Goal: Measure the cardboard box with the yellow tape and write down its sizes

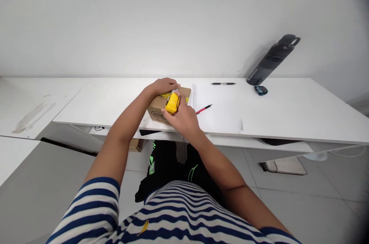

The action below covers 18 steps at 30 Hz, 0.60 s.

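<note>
A small brown cardboard box (157, 106) with handwritten black marks and yellow strips sits near the front edge of the white table. My left hand (165, 85) is curled over its far upper edge, gripping it, with some fingers hidden. Above the top of the box, my right hand (184, 115) is closed around a yellow tape measure (172, 102) with a dark wrist loop. The front end of the tape measure is close to my left fingertips. Whether any blade is pulled out is too small to tell.
White paper (220, 119) lies right of the box, with a red-and-black pen (204, 109) on it. Farther back are a black pen (223, 83), a dark bottle (272, 60) and a small dark roundish object (261, 90). A shelf (230, 142) runs under the tabletop.
</note>
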Each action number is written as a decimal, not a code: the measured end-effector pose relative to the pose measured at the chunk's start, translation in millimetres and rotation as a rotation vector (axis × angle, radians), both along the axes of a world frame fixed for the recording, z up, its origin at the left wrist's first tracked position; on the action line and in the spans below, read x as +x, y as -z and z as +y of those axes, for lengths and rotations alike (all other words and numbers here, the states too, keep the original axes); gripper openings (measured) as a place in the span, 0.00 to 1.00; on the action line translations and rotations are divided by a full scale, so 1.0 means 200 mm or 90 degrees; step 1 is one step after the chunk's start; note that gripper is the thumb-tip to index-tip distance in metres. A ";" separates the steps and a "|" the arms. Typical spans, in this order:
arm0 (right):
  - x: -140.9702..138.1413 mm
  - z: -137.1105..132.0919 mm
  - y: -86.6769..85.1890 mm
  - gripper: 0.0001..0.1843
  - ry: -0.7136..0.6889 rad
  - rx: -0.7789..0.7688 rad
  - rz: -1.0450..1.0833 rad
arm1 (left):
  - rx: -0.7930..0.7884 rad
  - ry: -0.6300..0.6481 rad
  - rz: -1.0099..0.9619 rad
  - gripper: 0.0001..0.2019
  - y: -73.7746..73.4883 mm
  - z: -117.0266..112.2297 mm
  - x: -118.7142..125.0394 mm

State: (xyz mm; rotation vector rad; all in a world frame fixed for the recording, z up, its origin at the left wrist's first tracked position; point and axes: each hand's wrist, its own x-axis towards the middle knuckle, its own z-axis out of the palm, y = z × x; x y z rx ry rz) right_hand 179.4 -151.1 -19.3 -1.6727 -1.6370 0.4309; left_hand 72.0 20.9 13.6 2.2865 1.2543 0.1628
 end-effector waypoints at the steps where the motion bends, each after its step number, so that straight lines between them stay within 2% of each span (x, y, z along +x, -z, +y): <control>1: 0.00 -0.01 0.00 0.41 0.002 -0.002 0.000 | -0.003 0.001 -0.003 0.21 0.01 0.00 0.00; 4: 0.00 -0.04 0.00 0.41 0.005 0.010 0.012 | 0.000 -0.002 -0.010 0.22 0.03 0.03 0.02; 7: -0.04 -0.14 0.02 0.41 -0.025 0.026 0.000 | 0.018 0.004 -0.008 0.22 0.05 0.05 0.03; 10: -0.10 -0.26 0.06 0.40 -0.087 -0.026 -0.044 | 0.023 0.012 -0.015 0.22 0.06 0.06 0.03; 12: -0.13 -0.29 0.08 0.40 -0.098 -0.063 -0.062 | 0.019 0.012 -0.024 0.22 0.07 0.06 0.02; 14: -0.13 -0.28 0.09 0.40 -0.071 -0.061 -0.070 | 0.016 0.012 -0.033 0.22 0.07 0.05 0.02; 18: -0.11 -0.18 0.11 0.39 -0.036 0.009 -0.086 | 0.011 0.009 -0.036 0.22 0.06 0.04 0.02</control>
